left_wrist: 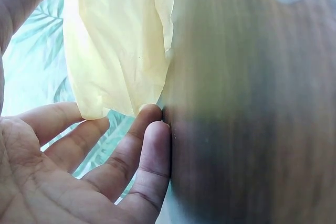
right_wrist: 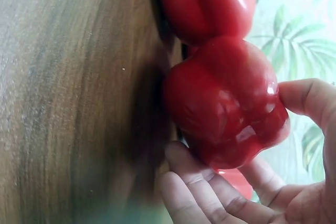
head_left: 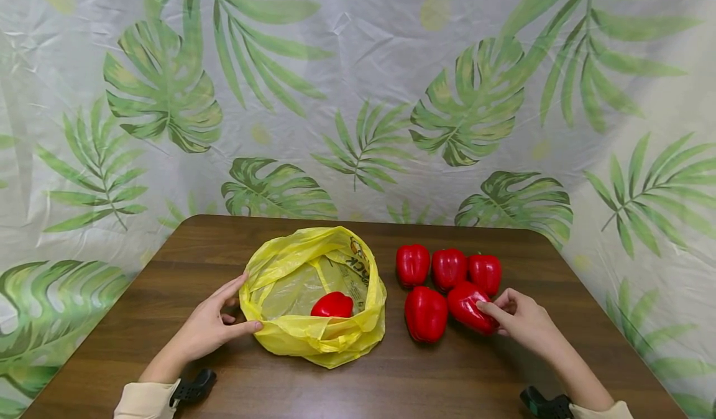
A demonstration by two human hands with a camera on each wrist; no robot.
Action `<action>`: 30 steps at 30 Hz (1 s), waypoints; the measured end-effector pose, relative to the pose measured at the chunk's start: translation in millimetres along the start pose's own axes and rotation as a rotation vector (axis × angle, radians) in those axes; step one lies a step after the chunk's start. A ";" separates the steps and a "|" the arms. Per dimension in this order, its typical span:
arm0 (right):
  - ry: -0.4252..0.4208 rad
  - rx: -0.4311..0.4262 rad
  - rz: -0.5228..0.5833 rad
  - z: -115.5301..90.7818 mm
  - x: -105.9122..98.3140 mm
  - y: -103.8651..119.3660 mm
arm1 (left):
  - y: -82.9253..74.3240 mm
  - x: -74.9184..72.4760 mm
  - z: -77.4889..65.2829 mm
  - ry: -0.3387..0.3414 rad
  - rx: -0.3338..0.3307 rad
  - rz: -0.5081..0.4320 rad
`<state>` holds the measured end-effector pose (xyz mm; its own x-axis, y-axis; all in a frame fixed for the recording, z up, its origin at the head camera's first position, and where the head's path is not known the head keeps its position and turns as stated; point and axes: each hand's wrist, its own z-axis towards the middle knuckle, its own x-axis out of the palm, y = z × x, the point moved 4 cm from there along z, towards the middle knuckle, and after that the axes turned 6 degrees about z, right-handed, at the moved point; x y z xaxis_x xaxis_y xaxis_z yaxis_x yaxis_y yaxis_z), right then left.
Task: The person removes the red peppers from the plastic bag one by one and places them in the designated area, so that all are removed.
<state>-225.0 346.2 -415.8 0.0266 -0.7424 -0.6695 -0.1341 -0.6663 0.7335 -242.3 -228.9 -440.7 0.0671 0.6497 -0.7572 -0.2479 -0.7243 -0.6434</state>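
A yellow plastic bag (head_left: 291,335) stands on the table with its mouth spread wide, and one red bell pepper (head_left: 332,305) lies inside. My left hand (head_left: 209,319) is at the bag's left side, thumb and fingers spread apart along its rim. In the left wrist view the fingertips (left_wrist: 156,132) touch the yellow plastic (left_wrist: 115,40) low down near the table. To the right of the bag, my right hand (head_left: 523,319) grips a red bell pepper (head_left: 467,307), the nearest on the right of its group. The right wrist view shows the thumb on one side of this pepper (right_wrist: 223,100) and fingers on the other.
Several more glossy red bell peppers stand close together: three in a back row, including the middle one (head_left: 449,270), and another pepper (head_left: 426,314) in front on the left. The brown wooden table (head_left: 347,394) ends at a leaf-patterned cloth (head_left: 358,64) behind.
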 end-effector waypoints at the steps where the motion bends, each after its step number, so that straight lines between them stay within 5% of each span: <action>1: -0.001 0.003 -0.005 0.2 0.4 0.1 | -0.1 0.0 0.0 0.000 0.000 -0.001; 14: 0.071 0.026 -0.054 0.6 5.3 0.5 | -1.1 -0.3 -0.5 -0.007 0.009 0.003; 30: 0.103 0.031 0.027 -5.9 12.4 -1.0 | -0.4 -0.2 0.1 0.002 0.004 -0.007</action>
<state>-218.7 337.2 -424.2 0.1245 -0.7645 -0.6325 -0.1669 -0.6445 0.7462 -242.3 -228.7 -440.3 0.0705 0.6547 -0.7526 -0.2513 -0.7185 -0.6486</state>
